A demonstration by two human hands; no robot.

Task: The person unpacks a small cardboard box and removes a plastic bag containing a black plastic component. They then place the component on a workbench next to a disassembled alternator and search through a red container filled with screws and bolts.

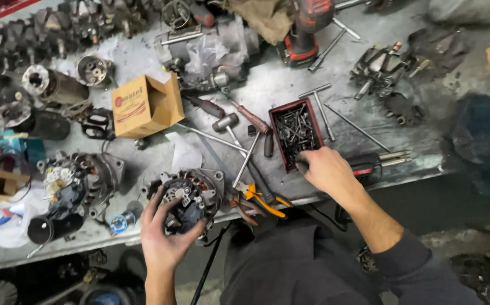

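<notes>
a grey metal desk, scuffed and oily, carries crowded parts from edge to edge. at its near edge sits a round alternator with copper windings and a ribbed casing; the left hand cups it from below, fingers spread around its dark rear cover. a second alternator lies just left of it, and an open cardboard box stands behind. right of centre, a small red tray holds dark screws and bolts; the right hand rests at its near corner, fingertips pinched narrow on something too small to make out. a hammer, a screwdriver and orange-handled pliers lie between the two hands.
</notes>
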